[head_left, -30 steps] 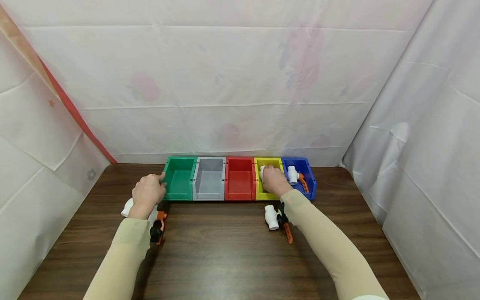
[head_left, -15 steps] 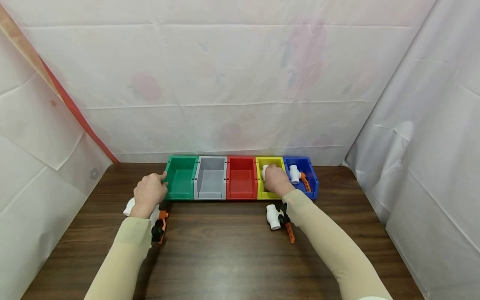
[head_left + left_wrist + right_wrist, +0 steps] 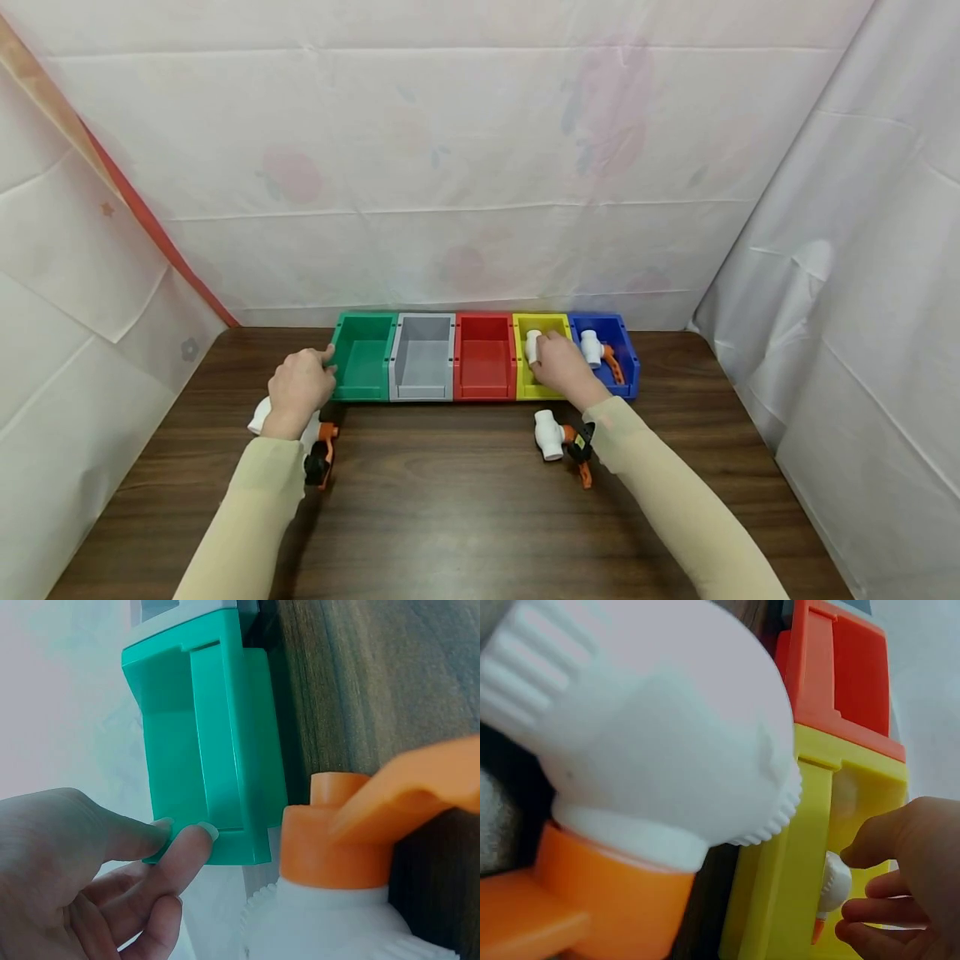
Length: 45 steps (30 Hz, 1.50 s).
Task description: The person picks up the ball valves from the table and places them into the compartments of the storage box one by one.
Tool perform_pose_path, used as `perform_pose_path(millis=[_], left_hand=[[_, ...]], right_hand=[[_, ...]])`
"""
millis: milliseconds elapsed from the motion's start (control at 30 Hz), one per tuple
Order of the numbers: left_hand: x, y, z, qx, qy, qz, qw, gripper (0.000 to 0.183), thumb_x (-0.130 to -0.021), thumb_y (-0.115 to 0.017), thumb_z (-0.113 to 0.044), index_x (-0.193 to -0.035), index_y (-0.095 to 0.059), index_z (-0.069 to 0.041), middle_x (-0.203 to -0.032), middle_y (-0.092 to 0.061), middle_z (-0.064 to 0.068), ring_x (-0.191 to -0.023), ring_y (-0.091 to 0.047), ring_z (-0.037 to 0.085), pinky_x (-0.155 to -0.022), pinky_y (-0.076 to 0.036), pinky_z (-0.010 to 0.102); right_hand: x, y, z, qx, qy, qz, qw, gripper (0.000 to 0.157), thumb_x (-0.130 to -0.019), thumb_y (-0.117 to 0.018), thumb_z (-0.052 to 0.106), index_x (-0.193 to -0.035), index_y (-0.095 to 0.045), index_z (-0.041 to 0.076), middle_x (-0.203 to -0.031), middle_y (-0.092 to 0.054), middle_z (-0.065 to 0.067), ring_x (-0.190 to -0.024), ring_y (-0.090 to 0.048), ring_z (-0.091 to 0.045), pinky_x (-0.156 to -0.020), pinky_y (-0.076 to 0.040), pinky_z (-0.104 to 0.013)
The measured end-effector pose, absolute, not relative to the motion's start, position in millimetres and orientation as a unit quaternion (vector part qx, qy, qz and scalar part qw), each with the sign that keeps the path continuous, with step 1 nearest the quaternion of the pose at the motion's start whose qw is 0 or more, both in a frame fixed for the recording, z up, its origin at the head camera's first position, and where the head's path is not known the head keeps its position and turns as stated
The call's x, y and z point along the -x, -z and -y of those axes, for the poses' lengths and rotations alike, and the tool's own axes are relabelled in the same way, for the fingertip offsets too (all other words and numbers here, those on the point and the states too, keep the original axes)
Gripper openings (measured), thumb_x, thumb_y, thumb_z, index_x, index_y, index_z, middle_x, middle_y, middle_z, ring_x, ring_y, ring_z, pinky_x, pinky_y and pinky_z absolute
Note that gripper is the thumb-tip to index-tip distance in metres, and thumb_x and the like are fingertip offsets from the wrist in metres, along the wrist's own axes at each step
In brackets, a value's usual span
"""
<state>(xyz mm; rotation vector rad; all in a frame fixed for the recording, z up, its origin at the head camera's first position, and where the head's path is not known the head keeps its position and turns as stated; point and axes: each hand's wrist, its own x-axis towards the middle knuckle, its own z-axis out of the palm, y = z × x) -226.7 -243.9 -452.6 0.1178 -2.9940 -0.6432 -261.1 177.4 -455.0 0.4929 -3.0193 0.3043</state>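
Observation:
My left hand (image 3: 300,385) pinches the side rim of the green bin (image 3: 169,765) between thumb and forefinger. Under that wrist lies a white ball valve (image 3: 330,922) with an orange handle, partly covered by the arm in the head view. My right hand (image 3: 564,365) is at the yellow bin (image 3: 855,776), its fingers spread loosely beside a white ball valve (image 3: 836,883) inside; most of that valve's handle is hidden. Another ball valve (image 3: 550,435) lies on the table below the right wrist.
A grey bin (image 3: 422,357) and a red bin (image 3: 485,358) stand between the green and yellow ones. The blue bin (image 3: 630,383) at the right end contains a ball valve (image 3: 592,348). A fabric curtain (image 3: 465,167) rises behind the wooden table (image 3: 450,500).
My right hand has loosened from the ball valve in the yellow bin and drawn slightly right, uncovering more of the white body. My left hand keeps its hold on the green bin.

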Motion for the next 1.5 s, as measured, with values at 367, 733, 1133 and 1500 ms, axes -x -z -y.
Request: perform_pose_path(millis=[367,733,1133,1500], left_hand=[[226.3,450.0,241.2,-0.033,0.218,0.975,0.038,0.042,-0.1,-0.057,-0.015,-0.141,-0.056,-0.005,-0.134,-0.057,0.027,-0.046,-0.047,0.026,-0.041,-0.036,0.036],[225.4,450.8,241.1,-0.032,0.214,0.976,0.036,0.043,-0.1,-0.057,-0.016,-0.142,-0.055,-0.006,-0.132,-0.057,0.028,-0.047,-0.047,0.026,-0.042,-0.036,0.037],[225.3,450.3,240.8,-0.026,0.214,0.976,0.036,0.043,-0.1,-0.056,-0.015,-0.143,-0.054,-0.006,-0.132,-0.058,0.027,-0.046,-0.046,0.026,-0.041,-0.035,0.036],[227.6,451.8,243.9,-0.031,0.209,0.977,0.033,0.044,-0.1,-0.057,-0.017,-0.143,-0.054,-0.007,-0.133,-0.057,0.028,-0.051,-0.051,0.027,-0.045,-0.039,0.039]], right_hand=[[242.3,453.3,-184.1,-0.174,-0.126,0.973,0.081,0.046,-0.094,-0.066,0.021,-0.132,-0.06,-0.004,-0.124,-0.062,-0.021,-0.111,-0.061,-0.036,-0.094,-0.05,-0.048],[212.3,447.1,-186.8,-0.187,-0.117,0.968,0.123,0.045,-0.092,-0.07,0.024,-0.132,-0.063,0.005,-0.123,-0.064,-0.015,-0.113,-0.06,-0.033,-0.091,-0.052,-0.048],[183.0,450.9,-196.3,-0.191,-0.125,0.969,0.092,0.048,-0.092,-0.069,0.028,-0.137,-0.061,0.011,-0.114,-0.066,-0.009,-0.096,-0.063,-0.025,-0.076,-0.055,-0.044],[160.1,458.9,-208.0,-0.179,-0.142,0.972,0.049,0.049,-0.092,-0.071,0.034,-0.134,-0.062,0.01,-0.122,-0.065,-0.011,-0.108,-0.063,-0.029,-0.091,-0.051,-0.049]])
